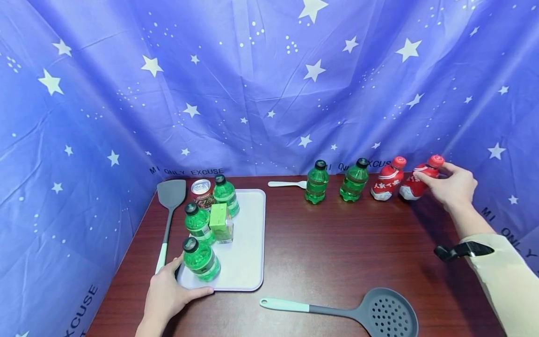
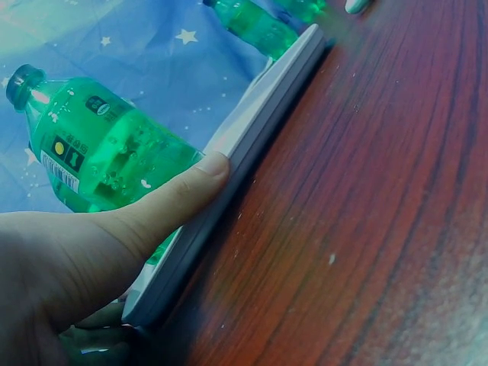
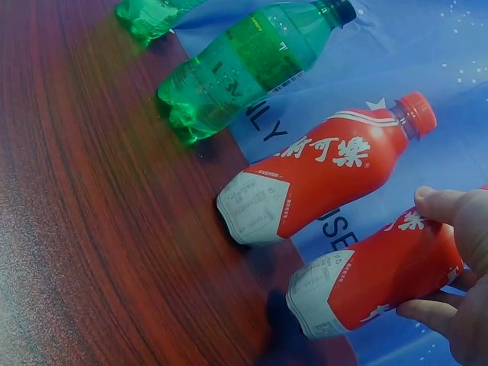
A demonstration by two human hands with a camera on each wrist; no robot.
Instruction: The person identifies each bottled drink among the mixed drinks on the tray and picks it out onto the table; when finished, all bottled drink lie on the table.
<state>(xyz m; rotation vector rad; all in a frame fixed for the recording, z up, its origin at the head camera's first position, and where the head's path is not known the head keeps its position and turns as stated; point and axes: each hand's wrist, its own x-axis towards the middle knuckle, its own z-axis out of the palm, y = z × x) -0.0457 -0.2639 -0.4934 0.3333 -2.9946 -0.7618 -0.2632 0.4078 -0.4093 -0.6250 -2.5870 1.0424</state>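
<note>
My right hand (image 1: 455, 187) grips the rightmost red cola bottle (image 3: 381, 282) around its upper body, thumb on one side and fingers on the other. Whether its base touches the table I cannot tell. Beside it stands another red cola bottle (image 1: 387, 179). At the near left corner of a white tray (image 1: 248, 262), my left hand (image 1: 166, 290) holds the edge, with the thumb along the rim (image 2: 252, 130). Closest to that hand, a green soda bottle (image 1: 201, 260) stands on the tray. A second green bottle (image 1: 198, 223), a third (image 1: 226, 194), a green carton (image 1: 221, 222) and a soda can (image 1: 202, 193) are grouped behind it.
Two more green soda bottles (image 1: 317, 182) stand along the back beside a white plastic fork (image 1: 288, 184). A grey spatula (image 1: 170, 196) lies left of the tray. A slotted skimmer (image 1: 385, 311) lies at the front. Blue star-patterned cloth (image 1: 269, 93) walls the table.
</note>
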